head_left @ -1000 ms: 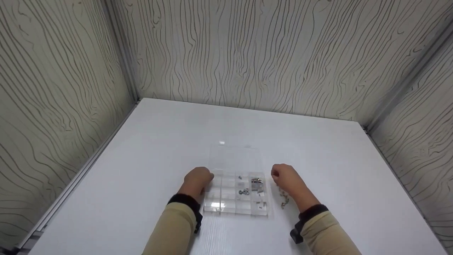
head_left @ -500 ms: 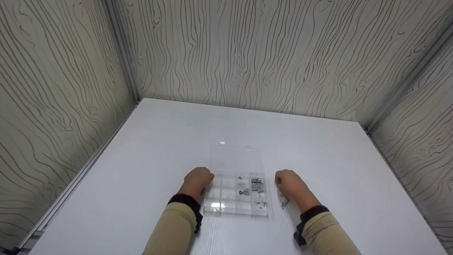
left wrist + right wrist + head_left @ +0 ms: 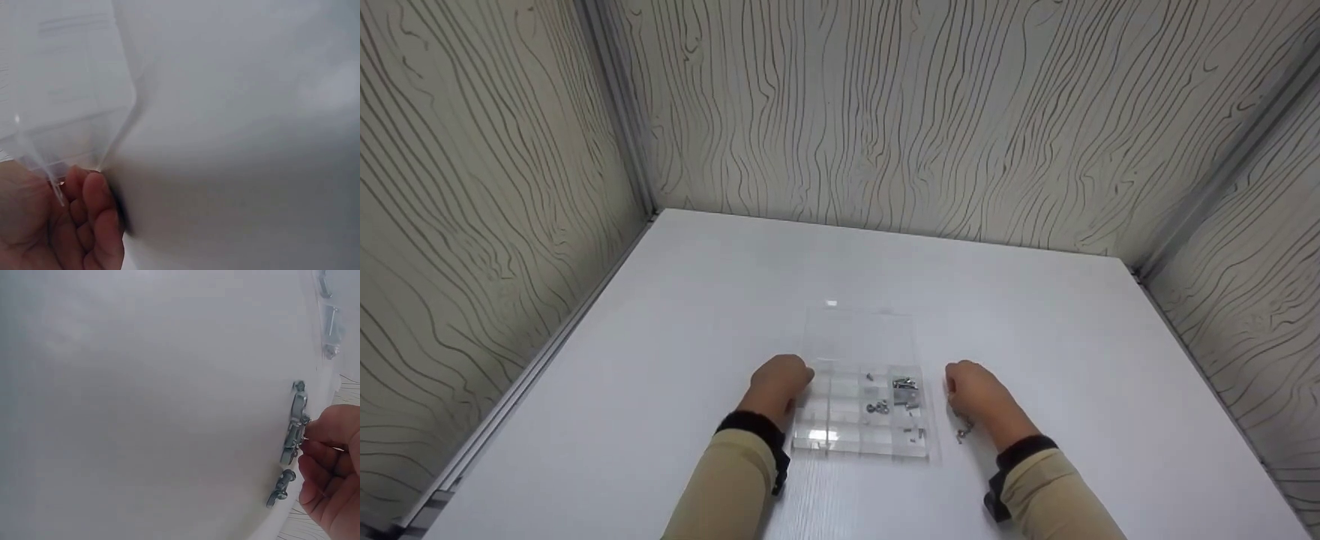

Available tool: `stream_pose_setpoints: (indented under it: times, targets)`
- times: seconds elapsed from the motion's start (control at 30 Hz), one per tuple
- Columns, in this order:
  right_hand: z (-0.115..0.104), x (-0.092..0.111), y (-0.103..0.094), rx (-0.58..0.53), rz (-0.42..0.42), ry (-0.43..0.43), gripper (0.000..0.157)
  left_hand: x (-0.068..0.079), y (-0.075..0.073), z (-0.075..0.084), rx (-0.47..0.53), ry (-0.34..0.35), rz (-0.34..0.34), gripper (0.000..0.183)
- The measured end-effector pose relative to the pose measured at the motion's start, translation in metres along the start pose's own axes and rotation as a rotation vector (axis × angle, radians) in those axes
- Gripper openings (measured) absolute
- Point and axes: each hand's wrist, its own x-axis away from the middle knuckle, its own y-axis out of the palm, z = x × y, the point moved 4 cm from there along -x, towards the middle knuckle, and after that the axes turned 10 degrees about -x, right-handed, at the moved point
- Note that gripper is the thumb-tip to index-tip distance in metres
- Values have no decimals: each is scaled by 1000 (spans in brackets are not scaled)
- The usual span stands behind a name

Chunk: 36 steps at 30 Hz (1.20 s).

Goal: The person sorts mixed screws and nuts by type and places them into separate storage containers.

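A clear plastic compartment box (image 3: pixel 844 444) lies on the white table with its lid (image 3: pixel 859 334) folded back. My left hand (image 3: pixel 778 386) grips the box's left side; in the left wrist view, the fingers (image 3: pixel 98 211) curl around the clear edge. Right of the box, my right hand (image 3: pixel 979 394) is down at a small pile of metal screws (image 3: pixel 964 430). The right wrist view shows the thumb and bent fingertips touching the pile of hardware (image 3: pixel 295 430); whether a piece is pinched between them is unclear. Other screws (image 3: pixel 281 487) lie just beside it.
Several compartments at the box's right side hold small hardware, including nuts (image 3: pixel 877 407) and screws (image 3: pixel 905 383). Patterned panels (image 3: pixel 870 112) enclose the table (image 3: pixel 720 270) at the back and both sides.
My right hand has moved right and slightly toward me, away from the box's edge and down to the screw pile. The left hand and the box look the same.
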Motion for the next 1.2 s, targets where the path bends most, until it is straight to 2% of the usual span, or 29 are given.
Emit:
stream_pose_setpoints:
  times: [0.13,0.2,0.43,0.67,0.97,1.2]
  targets:
    - [-4,2,-4,-30,1,19,11,0,1,0,12,-1,2,35]
    - [-9,3,-8,-40,11,-3,11,0,1,0,26,1,1,35]
    - [-31,12,-18,-72,80,-148,11,2,0,-1,17,20,8,34]
    - [-46,17,-19,-69,113,-268,10,6,-3,0,43,17,17,31]
    - [-57,21,-14,-89,79,-329,6,5,-3,1,52,21,43,32]
    - [-74,18,-9,-120,87,-321,7,7,-3,1,55,17,47,33]
